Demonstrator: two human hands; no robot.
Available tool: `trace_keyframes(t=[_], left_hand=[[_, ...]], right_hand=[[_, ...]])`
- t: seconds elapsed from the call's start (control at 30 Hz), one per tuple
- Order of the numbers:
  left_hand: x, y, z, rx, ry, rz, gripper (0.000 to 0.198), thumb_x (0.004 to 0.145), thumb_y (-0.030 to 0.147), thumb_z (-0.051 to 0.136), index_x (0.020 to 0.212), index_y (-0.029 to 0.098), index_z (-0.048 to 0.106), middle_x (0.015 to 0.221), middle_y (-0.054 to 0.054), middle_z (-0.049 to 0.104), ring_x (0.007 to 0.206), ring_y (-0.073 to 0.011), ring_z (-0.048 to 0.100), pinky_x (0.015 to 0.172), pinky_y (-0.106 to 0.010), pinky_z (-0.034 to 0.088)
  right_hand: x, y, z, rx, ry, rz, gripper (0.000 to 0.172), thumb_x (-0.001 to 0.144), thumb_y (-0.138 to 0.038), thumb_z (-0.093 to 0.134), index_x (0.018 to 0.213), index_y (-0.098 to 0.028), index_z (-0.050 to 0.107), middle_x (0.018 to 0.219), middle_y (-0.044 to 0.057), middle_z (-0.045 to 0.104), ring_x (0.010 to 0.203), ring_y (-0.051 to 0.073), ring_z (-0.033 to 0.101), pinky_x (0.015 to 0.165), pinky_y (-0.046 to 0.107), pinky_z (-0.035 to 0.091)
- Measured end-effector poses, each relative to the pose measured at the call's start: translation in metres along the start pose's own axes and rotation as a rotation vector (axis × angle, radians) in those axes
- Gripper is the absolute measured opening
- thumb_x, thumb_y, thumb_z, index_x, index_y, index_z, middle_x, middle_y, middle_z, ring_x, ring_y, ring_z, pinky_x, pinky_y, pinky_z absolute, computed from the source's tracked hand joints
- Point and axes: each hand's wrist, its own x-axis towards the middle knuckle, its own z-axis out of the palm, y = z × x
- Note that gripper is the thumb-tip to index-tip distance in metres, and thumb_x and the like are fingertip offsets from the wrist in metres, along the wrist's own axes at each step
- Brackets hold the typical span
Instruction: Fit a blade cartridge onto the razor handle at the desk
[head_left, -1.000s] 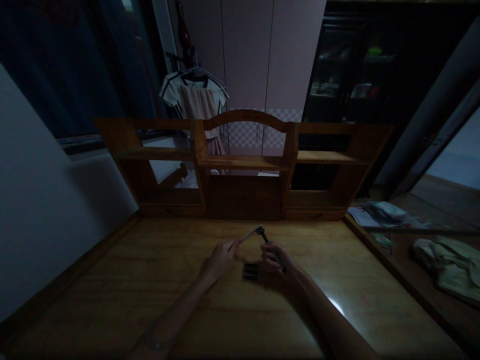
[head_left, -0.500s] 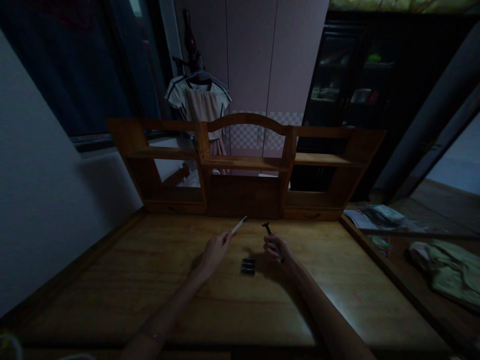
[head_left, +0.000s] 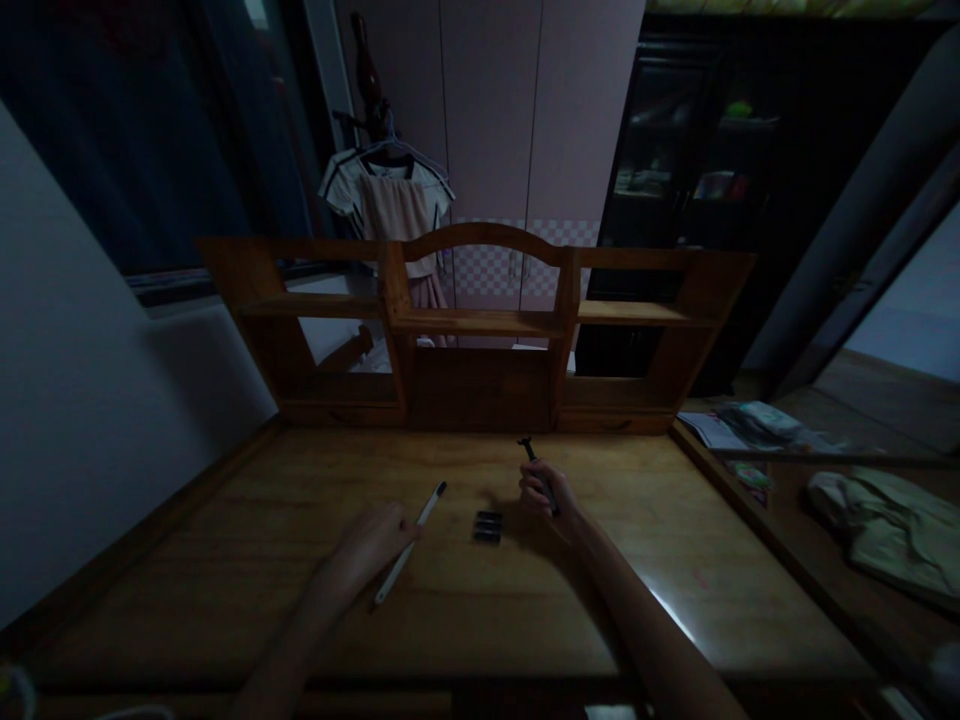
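Where the left hand rests: near left of the desk (head_left: 300, 500), the left hand (head_left: 367, 548) lies low over the wood, palm down, its forearm coming in from the near edge.
Left grip: fingers closed about the middle of a white stick (head_left: 424, 510).
White stick: thin and long, slanting from near left to far right, with a dark tip at its far end; whether its near end touches the wood cannot be told in the dim light.
Right hand: the right hand (head_left: 544, 495) is farther and to the right, raised a little above the desk.
Right grip: fist closed around the handle of a dark tool (head_left: 526, 447).
Dark tool: slim, its small crosswise head poking out beyond the knuckles toward the far side; its kind is too dark to tell.
Dark blocks: a small cluster of dark blocks (head_left: 487, 527) lies on the desk between the two hands, just left of the right hand and apart from the stick's tip.
Shelf unit: a wooden shelf unit (head_left: 480, 322) with an arched middle stands along the desk's far edge.
Wall: a pale wall (head_left: 67, 400) borders the desk on the left.
Far room: a pink wardrobe (head_left: 510, 130), clothes (head_left: 394, 200) on a hanger to its left, a dark cabinet (head_left: 675, 150) to its right.
Right side: papers (head_left: 750, 425) and a crumpled cloth (head_left: 877, 520) lie beyond the desk's right edge.
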Motion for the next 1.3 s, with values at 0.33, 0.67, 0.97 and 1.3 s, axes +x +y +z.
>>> trace_keyframes(t=[0.33,0.67,0.97,1.3], left_hand=[[0.013,0.059,0.006,-0.237,0.106,0.4,0.016,0.078,0.032,0.055,0.083,0.022,0.066,0.094,-0.005,0.061,0.095,-0.0202,0.054,0.087,-0.031,0.038],[0.025,0.08,0.023,-0.288,-0.145,0.572,0.024,0.069,0.028,0.065,0.093,0.022,0.061,0.101,-0.002,0.055,0.1,-0.0197,0.049,0.085,-0.028,0.038],[0.045,0.083,0.028,-0.233,-0.194,0.526,0.029,0.057,0.023,0.074,0.083,0.02,0.061,0.091,-0.001,0.057,0.09,-0.0195,0.052,0.069,-0.026,0.038],[0.063,0.088,0.024,-0.157,-0.284,0.466,0.015,0.056,0.017,0.071,0.071,0.017,0.066,0.077,-0.001,0.061,0.075,-0.0168,0.055,0.059,-0.023,0.036]], right_hand=[[0.001,0.002,-0.006,0.009,0.009,0.021,0.039,0.078,-0.037,0.054,0.052,-0.021,0.029,0.034,-0.008,0.031,0.029,0.005,0.02,0.031,0.019,0.017],[0.004,0.002,-0.013,0.055,0.006,0.016,0.038,0.08,-0.034,0.05,0.051,-0.021,0.029,0.033,-0.008,0.031,0.028,0.006,0.019,0.03,0.019,0.018],[0.003,0.002,-0.013,0.045,0.0,0.016,0.037,0.081,-0.033,0.047,0.05,-0.021,0.032,0.033,-0.007,0.031,0.027,0.006,0.021,0.031,0.019,0.018],[0.002,-0.003,-0.008,0.005,-0.031,-0.011,0.037,0.08,-0.034,0.05,0.052,-0.021,0.03,0.033,-0.008,0.031,0.027,0.005,0.021,0.031,0.019,0.019]])
